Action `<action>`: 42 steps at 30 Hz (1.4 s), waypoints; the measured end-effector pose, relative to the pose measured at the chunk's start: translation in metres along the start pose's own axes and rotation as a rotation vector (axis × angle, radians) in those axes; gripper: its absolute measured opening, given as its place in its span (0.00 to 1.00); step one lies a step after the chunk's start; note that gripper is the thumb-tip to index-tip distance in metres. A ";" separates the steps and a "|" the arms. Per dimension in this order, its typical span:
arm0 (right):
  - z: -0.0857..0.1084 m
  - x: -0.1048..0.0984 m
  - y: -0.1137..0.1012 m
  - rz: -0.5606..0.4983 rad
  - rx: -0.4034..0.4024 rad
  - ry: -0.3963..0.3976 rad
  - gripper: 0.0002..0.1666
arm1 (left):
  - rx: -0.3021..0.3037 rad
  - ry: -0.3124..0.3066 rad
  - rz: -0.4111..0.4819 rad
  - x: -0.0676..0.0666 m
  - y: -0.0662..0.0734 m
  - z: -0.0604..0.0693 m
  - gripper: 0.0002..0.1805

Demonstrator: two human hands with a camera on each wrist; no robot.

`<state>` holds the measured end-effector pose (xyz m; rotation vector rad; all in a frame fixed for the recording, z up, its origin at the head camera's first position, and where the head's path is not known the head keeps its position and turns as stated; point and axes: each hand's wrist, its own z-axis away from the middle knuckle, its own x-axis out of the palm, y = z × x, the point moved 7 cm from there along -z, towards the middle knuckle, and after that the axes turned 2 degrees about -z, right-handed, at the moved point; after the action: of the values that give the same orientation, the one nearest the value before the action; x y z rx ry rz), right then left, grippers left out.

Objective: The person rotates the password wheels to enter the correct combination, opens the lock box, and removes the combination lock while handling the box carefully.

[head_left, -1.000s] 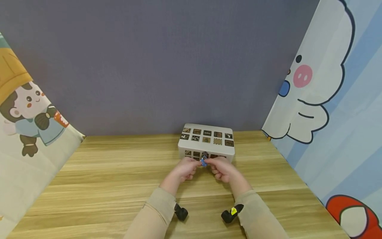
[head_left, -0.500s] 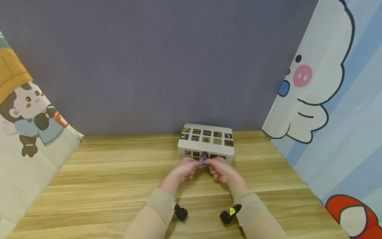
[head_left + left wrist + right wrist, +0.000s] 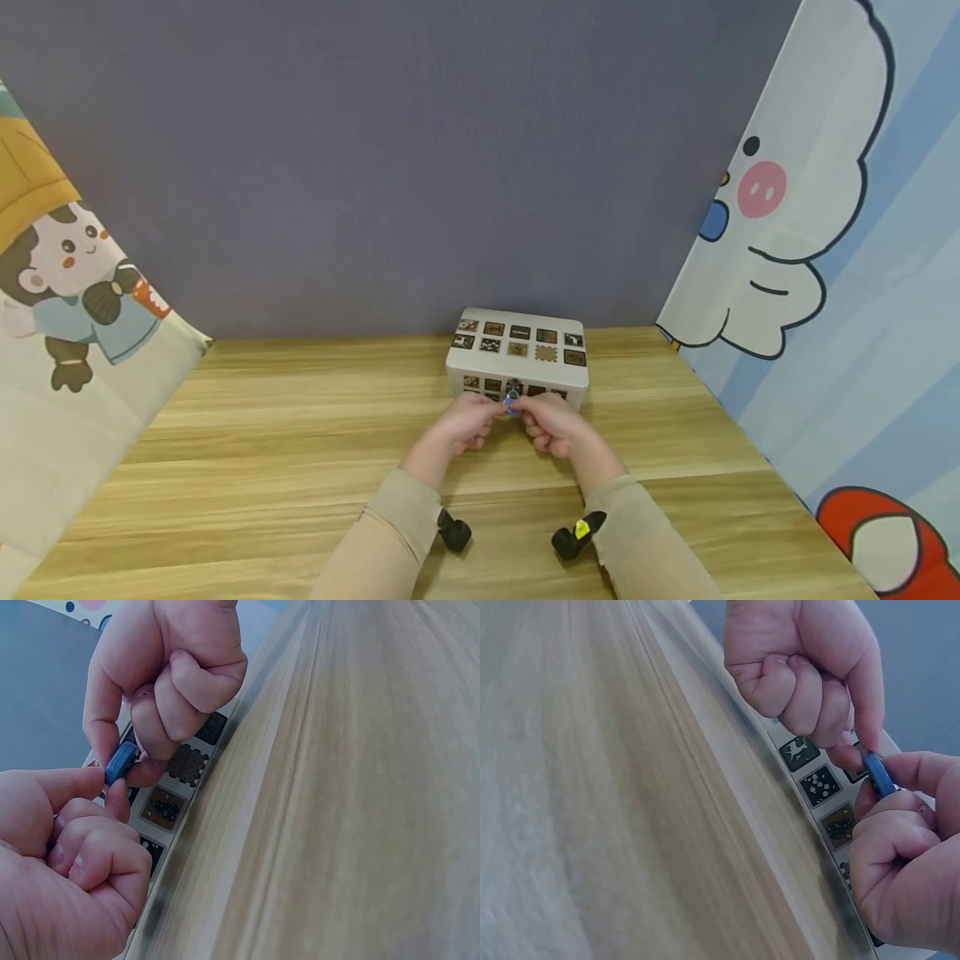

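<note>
A small blue padlock (image 3: 512, 405) hangs at the metal latch (image 3: 513, 387) on the front of a white box (image 3: 517, 371) printed with dark square pictures. My left hand (image 3: 467, 421) pinches the padlock between thumb and index finger from the left. From the other side my right hand (image 3: 557, 423) pinches it the same way. On both hands the remaining fingers are curled into the palm. Both wrist views show the blue body (image 3: 121, 762) between the fingertips, seen edge-on. Fingers hide much of the padlock and part of the box front.
The box stands on a wood-grain table (image 3: 315, 467), close to a grey back panel (image 3: 420, 183). Cartoon-printed cloths flank the table, one at the left (image 3: 67, 417) and one at the right (image 3: 862, 350). A black wrist strap piece (image 3: 454, 533) sticks out from the left sleeve.
My right forearm has shifted very slightly to the left. Both hands keep their pinch on the padlock, and the box stays in place.
</note>
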<state>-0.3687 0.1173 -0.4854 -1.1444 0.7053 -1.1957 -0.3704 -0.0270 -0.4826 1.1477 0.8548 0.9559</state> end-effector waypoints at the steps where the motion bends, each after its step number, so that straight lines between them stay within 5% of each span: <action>1: 0.000 0.000 0.000 0.000 -0.001 0.000 0.12 | -0.001 0.000 0.000 0.000 0.000 0.000 0.14; 42: 0.000 0.001 0.001 0.027 0.006 0.019 0.15 | 0.006 -0.015 0.015 0.002 0.001 0.001 0.17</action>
<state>-0.3677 0.1164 -0.4863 -1.1172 0.7288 -1.1868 -0.3694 -0.0254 -0.4813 1.1665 0.8384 0.9564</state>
